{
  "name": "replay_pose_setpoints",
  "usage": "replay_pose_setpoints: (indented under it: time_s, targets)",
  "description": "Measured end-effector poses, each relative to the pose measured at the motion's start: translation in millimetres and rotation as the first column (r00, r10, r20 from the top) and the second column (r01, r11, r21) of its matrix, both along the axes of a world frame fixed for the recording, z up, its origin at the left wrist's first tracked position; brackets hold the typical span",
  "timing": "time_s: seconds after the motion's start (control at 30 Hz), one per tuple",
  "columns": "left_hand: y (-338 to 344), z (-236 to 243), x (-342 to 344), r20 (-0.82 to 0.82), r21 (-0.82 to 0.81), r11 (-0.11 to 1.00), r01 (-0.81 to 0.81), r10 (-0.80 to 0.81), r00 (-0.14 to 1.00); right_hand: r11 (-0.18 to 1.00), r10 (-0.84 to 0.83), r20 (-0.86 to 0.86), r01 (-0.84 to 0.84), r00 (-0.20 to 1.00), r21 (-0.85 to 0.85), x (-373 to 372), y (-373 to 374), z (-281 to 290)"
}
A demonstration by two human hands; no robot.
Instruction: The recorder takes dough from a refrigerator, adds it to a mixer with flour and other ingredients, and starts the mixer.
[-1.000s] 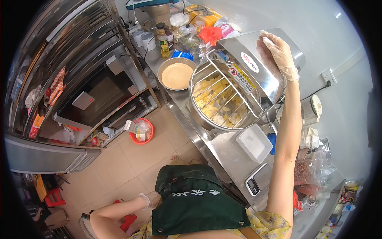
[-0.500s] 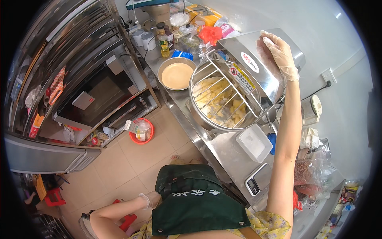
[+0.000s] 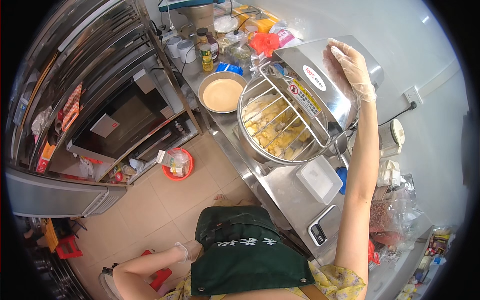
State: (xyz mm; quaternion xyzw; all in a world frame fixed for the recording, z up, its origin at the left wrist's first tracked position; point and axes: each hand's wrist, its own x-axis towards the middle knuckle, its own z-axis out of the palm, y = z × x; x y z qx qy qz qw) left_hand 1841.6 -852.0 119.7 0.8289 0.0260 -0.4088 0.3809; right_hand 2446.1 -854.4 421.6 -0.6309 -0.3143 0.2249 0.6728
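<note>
gloved right hand [image 3: 350, 65], grip spread flat on the boxy steel mixer head [image 3: 320, 85]; left hand [image 3: 186, 251] loosely open.

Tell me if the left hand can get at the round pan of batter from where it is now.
Probably not as things stand: the left hand hangs low by the hip, well below the counter, and the pan sits far up it past the mixer bowl. Nothing covers the pan.

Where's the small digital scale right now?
In the head view, the digital scale sits on the steel counter at lower right, just below the white lidded container, left of the raised right forearm.
</note>
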Motion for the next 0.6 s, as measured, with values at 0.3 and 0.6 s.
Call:
replay_pose_setpoints:
  time_s: [0.3,0.6]
  targets:
    - [-0.7,-1.9,-0.7,-0.016,0.001,1.0,-0.027,0.027,0.999,1.0,-0.017,-0.037,0.017,0.999,0.01,-3.2,0.6,1.2]
    - [0.7,2.9,3.8,0.007,-0.01,0.999,0.034,-0.034,0.999,0.999,-0.01,0.047,0.012,0.999,-0.048,2.0,0.0,0.7]
